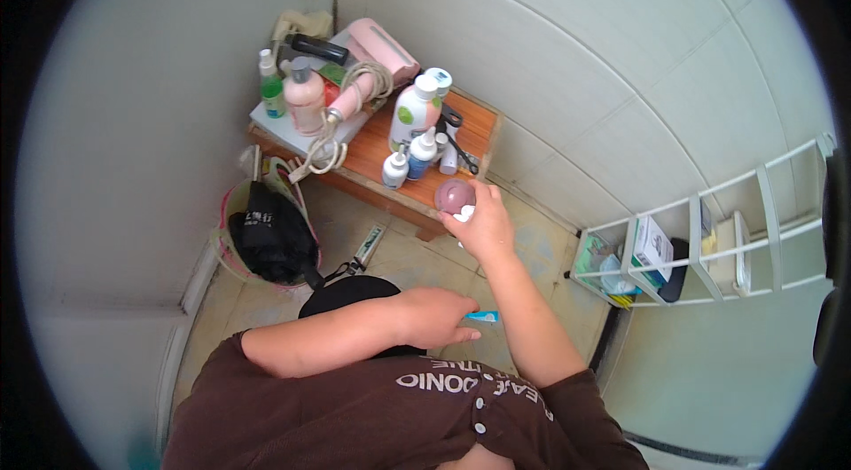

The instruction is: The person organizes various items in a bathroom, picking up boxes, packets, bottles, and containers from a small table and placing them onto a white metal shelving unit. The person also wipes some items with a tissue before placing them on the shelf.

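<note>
Out at the front right corner of the wooden table [372, 144], my right hand [488, 220] grips a round mauve cup-like container [455, 195] with a translucent rim. A small white piece [465, 212] shows between the container and my fingers; what it is stays unclear. My left hand [439, 317] is held across my front, low near my shirt. From under its index finger sticks out a small blue and white tube or packet [484, 316], apparently held, its other end hidden. Close to the container stand a small white dropper bottle [395, 171] and a blue-and-white nozzle bottle [421, 157].
A large white bottle [413, 116], a pink hair dryer [362, 87] with coiled cord, a pink bottle [306, 104] and a green spray bottle [271, 87] crowd the table. A bucket [223, 244] holding a black bag stands left. At right is a white rack [698, 237].
</note>
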Tool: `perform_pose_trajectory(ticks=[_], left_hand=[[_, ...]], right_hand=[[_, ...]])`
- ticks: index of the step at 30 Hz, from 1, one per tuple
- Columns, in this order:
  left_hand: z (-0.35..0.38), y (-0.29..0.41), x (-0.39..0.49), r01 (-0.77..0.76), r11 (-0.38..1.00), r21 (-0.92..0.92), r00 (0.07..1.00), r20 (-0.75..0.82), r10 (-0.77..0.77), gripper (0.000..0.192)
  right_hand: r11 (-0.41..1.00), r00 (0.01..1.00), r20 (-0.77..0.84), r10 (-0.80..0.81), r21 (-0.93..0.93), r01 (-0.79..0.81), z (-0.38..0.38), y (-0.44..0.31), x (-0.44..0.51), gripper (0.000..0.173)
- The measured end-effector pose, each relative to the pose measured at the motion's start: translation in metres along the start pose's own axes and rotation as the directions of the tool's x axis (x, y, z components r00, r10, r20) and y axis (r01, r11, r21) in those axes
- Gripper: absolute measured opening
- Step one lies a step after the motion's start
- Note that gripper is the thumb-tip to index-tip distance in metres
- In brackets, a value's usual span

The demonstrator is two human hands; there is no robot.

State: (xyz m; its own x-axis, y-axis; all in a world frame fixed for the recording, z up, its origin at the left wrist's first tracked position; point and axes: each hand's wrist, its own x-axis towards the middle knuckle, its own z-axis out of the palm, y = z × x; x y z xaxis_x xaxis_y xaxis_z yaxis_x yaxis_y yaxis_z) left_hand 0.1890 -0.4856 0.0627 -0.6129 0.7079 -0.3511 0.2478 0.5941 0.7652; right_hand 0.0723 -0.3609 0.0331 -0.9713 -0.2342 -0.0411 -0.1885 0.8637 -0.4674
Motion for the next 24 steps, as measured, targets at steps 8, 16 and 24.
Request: perform_pose_trajectory(ticks=[8, 16, 24], left_hand=[[-0.016, 0.000, -0.023, -0.055, 0.981, -0.185, 0.995, -0.092, 0.038, 0.049], [-0.014, 0.005, -0.008, 0.142, 0.986, -0.085, 0.990, -0.013, -0.143, 0.049], [-0.001, 0.010, 0.009, 0.265, 0.962, -0.060, 0.960, -0.078, -0.269, 0.053]], right_hand=[[0.589, 0.964, 0.090, 0.252, 0.776, -0.227, -0.096, 0.102, -0.087, 0.051], [0.887, 0.542, -0.745, 0.389, 0.145, -0.437, -0.356, 0.303, -0.183, 0.083], [0.924, 0.896, -0.228, 0.382, 0.089, -0.372, -0.410, 0.374, -0.118, 0.070]])
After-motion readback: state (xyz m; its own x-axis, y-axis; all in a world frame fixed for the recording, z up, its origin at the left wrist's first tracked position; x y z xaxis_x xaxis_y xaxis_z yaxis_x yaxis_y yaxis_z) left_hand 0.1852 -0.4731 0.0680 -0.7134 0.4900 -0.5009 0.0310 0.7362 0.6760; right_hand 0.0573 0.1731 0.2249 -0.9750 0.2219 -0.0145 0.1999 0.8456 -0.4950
